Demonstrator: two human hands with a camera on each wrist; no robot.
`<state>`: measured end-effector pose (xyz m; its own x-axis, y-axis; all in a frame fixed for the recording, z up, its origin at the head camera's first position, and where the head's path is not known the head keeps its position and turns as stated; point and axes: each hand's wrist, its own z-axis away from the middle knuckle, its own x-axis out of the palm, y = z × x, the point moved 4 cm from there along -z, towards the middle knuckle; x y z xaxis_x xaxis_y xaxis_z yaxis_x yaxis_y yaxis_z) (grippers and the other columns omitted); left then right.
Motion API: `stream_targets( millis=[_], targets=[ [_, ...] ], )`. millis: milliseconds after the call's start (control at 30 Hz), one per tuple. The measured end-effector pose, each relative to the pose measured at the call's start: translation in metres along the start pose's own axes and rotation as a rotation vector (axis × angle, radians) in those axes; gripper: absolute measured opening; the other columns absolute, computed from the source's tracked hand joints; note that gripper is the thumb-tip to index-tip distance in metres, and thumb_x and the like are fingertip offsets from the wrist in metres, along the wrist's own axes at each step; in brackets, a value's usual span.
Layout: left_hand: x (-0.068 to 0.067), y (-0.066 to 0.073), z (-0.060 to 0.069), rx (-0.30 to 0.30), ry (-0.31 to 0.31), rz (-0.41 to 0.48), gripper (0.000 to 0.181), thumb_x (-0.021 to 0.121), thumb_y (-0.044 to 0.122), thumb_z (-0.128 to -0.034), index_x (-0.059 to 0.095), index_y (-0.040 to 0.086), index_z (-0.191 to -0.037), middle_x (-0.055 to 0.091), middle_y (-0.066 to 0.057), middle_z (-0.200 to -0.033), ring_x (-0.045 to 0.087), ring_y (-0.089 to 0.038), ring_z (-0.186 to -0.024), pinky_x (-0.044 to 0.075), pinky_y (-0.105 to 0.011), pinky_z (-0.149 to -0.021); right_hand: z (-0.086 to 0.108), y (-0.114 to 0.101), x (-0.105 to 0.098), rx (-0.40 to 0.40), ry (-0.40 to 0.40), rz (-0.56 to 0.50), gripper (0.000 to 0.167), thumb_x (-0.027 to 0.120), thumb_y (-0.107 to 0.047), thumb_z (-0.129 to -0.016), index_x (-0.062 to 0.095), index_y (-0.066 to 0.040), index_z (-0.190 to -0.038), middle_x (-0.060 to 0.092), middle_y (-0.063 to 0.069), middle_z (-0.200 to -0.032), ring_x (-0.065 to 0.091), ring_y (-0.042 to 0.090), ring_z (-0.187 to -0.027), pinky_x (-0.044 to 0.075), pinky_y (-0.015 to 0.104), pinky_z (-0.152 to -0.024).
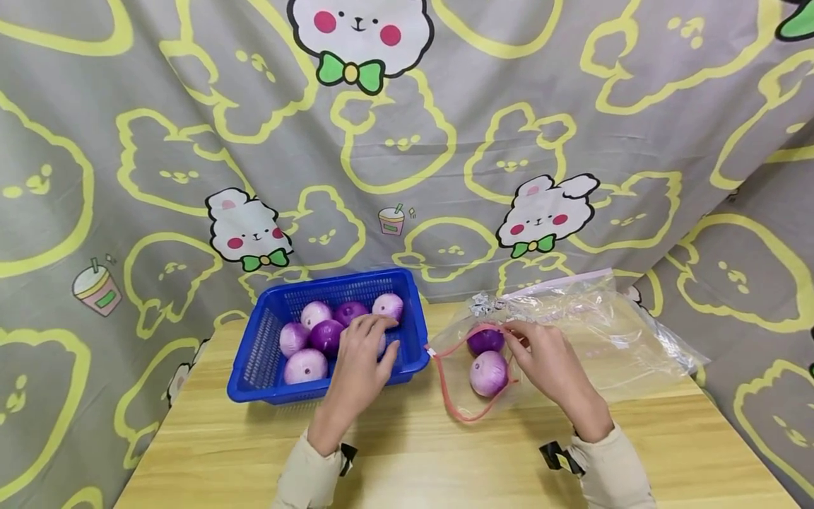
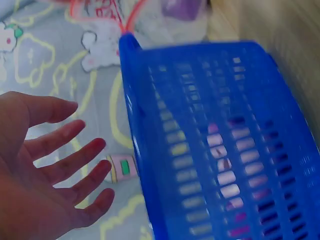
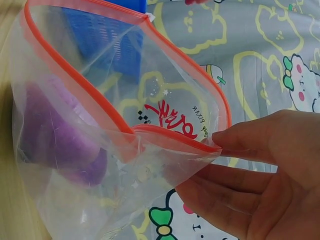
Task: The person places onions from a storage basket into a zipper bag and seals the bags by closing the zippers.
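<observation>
My left hand (image 1: 360, 364) hovers over the right part of a blue plastic basket (image 1: 280, 394), fingers spread and slightly bent. Its palm shows with nothing in it in the left wrist view. Several purple onions (image 1: 307, 366) lie in the basket; the hand partly hides one. My right hand (image 1: 550, 357) pinches the red-orange edge of a clear zip bag (image 1: 467, 418) between thumb and fingers. The bag's mouth gapes toward the basket. Inside it are two onions, a paler one (image 1: 489, 374) in front and a darker one (image 1: 485, 342) behind.
A large clear plastic bag (image 1: 626, 339) lies crumpled at the table's back right. The wooden table (image 1: 432, 466) meets a patterned cloth curtain (image 1: 400, 155) at the back. The basket's right end stands close to the zip bag.
</observation>
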<state>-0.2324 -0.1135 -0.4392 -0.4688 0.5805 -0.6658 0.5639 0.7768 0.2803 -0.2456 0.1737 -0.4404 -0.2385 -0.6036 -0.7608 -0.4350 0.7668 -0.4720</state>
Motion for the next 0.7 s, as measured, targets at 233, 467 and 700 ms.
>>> stream_targets(
  millis=[233, 467, 700],
  targets=[
    [-0.004, -0.037, 0.009, -0.132, -0.083, -0.041, 0.032, 0.078, 0.008, -0.0806, 0.068, 0.006, -0.111, 0.068, -0.012, -0.114, 0.059, -0.036, -0.109, 0.045, -0.055, -0.089, -0.001, 0.001, 0.001, 0.010, -0.022, -0.018, 0.018, 0.066, -0.013, -0.095, 0.074, -0.002, -0.106, 0.075, 0.009, -0.090, 0.070, 0.022, -0.076, 0.057, 0.043, -0.066],
    [-0.028, -0.069, 0.015, -0.222, -0.141, -0.110, 0.031, 0.080, 0.007, -0.0779, 0.067, 0.000, -0.106, 0.069, -0.018, -0.102, 0.064, -0.040, -0.096, 0.049, -0.056, -0.083, 0.000, 0.000, 0.002, 0.006, -0.015, -0.008, 0.017, 0.066, -0.013, -0.095, 0.074, -0.003, -0.106, 0.075, 0.010, -0.091, 0.070, 0.022, -0.075, 0.056, 0.042, -0.064],
    [-0.044, -0.088, 0.029, -0.398, -0.324, -0.253, 0.029, 0.082, 0.013, -0.0762, 0.065, 0.000, -0.095, 0.067, -0.021, -0.083, 0.065, -0.046, -0.076, 0.050, -0.058, -0.062, -0.001, 0.001, 0.003, 0.003, -0.013, 0.020, 0.017, 0.067, -0.013, -0.094, 0.074, -0.003, -0.106, 0.074, 0.011, -0.092, 0.070, 0.023, -0.077, 0.056, 0.043, -0.065]
  ],
)
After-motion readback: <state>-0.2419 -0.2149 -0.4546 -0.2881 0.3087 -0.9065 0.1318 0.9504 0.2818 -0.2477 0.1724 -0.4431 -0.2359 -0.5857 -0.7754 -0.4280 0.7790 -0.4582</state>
